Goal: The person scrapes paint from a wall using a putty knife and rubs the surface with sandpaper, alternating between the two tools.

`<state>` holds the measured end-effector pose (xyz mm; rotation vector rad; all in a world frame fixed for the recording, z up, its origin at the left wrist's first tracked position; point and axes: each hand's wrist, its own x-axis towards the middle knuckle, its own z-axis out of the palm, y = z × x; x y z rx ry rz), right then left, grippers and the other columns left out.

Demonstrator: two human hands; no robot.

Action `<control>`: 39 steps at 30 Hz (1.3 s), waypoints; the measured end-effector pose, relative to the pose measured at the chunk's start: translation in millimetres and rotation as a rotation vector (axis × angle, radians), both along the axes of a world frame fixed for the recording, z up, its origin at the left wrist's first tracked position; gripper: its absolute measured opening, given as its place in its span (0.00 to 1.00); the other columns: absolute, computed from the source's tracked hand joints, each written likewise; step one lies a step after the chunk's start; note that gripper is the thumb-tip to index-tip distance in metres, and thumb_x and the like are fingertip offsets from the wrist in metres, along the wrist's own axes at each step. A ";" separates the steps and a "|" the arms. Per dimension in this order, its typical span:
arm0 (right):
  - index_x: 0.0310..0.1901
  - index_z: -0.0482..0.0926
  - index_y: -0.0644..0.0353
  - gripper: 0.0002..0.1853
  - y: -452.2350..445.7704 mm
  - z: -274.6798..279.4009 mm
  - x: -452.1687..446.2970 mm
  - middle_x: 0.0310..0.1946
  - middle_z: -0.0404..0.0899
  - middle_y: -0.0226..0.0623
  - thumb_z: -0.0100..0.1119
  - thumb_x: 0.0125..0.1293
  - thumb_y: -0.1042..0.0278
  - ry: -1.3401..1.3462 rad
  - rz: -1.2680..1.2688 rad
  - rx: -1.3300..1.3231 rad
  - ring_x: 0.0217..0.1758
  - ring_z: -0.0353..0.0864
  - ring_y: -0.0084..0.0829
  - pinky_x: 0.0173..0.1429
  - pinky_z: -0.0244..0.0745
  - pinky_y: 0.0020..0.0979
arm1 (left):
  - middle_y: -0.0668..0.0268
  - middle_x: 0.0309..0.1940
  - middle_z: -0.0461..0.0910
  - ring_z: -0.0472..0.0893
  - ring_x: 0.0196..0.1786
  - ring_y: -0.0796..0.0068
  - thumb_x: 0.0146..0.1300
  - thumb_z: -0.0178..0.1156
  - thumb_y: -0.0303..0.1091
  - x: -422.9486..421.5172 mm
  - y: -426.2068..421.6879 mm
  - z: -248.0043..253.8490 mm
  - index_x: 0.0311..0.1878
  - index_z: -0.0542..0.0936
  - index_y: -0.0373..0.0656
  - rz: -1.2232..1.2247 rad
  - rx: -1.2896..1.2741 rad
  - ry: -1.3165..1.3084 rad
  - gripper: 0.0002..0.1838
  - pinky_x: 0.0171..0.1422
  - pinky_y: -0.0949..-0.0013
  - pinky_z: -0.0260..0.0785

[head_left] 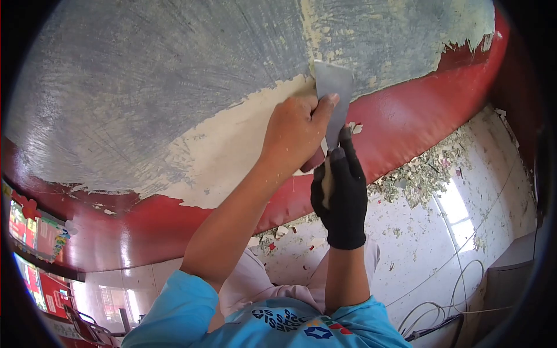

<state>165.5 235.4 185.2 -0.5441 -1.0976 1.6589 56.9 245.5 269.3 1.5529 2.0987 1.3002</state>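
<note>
Grey Metal Scraper (342,107): Blade (336,78) Up

Long axis near vertical in view, handle (328,184) downward. Held against curved, part-stripped red surface (232,110). Gripped closed in gloved right hand (346,197), clasped at blade by left hand (299,130). Below: flake-strewn white floor (415,232).

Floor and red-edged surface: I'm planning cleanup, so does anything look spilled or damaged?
Yes: flakes litter the floor, thickest beside the red border, so it looks spilled. The surface looks damaged too: grey and cream patches meet the red in ragged, broken edges.
</note>
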 end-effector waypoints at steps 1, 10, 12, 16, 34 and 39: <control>0.49 0.71 0.73 0.13 -1.4 -5.1 0.9 0.58 0.69 0.60 0.51 0.62 0.84 -0.244 -0.263 0.452 0.28 0.77 0.26 0.33 0.74 0.25 | 0.52 0.10 0.67 0.67 0.13 0.61 0.65 0.54 0.49 -2.6 -2.0 -6.9 0.17 0.72 0.32 -0.002 -0.004 0.041 0.29 0.24 0.59 0.60; 0.64 0.63 0.65 0.22 -2.8 -12.1 6.8 0.25 0.72 0.34 0.47 0.68 0.71 -0.324 -0.185 0.363 0.20 0.65 0.18 0.24 0.62 0.19 | 0.55 0.10 0.66 0.64 0.14 0.69 0.65 0.54 0.49 1.4 -3.5 -10.8 0.18 0.72 0.31 -0.021 0.016 -0.021 0.28 0.23 0.62 0.59; 0.68 0.59 0.61 0.25 -0.7 -4.2 10.0 0.20 0.69 0.29 0.46 0.71 0.67 -0.319 -0.186 0.348 0.19 0.63 0.15 0.21 0.59 0.17 | 0.57 0.10 0.65 0.64 0.14 0.72 0.65 0.55 0.49 0.7 -2.4 -14.6 0.18 0.72 0.32 -0.027 -0.034 -0.083 0.29 0.23 0.63 0.59; 0.68 0.61 0.60 0.25 5.6 9.8 15.4 0.18 0.68 0.26 0.47 0.70 0.69 0.060 0.075 -0.276 0.13 0.59 0.12 0.17 0.56 0.18 | 0.64 0.09 0.65 0.64 0.16 0.79 0.65 0.56 0.49 -1.5 3.0 -22.6 0.19 0.73 0.33 -0.015 0.028 -0.125 0.27 0.22 0.65 0.58; 0.67 0.63 0.59 0.24 16.5 -5.8 11.4 0.22 0.70 0.28 0.49 0.70 0.66 0.038 0.059 0.047 0.17 0.64 0.13 0.17 0.60 0.16 | 0.65 0.10 0.61 0.60 0.18 0.81 0.65 0.56 0.51 4.6 7.9 -6.3 0.19 0.71 0.33 0.007 0.098 -0.211 0.29 0.23 0.67 0.56; 0.61 0.68 0.66 0.21 12.6 14.7 15.8 0.23 0.71 0.31 0.50 0.68 0.71 0.136 0.136 -0.235 0.21 0.68 0.18 0.26 0.67 0.20 | 0.69 0.11 0.65 0.62 0.19 0.82 0.65 0.56 0.51 5.4 7.4 -7.7 0.23 0.74 0.31 0.037 0.142 -0.143 0.28 0.25 0.68 0.58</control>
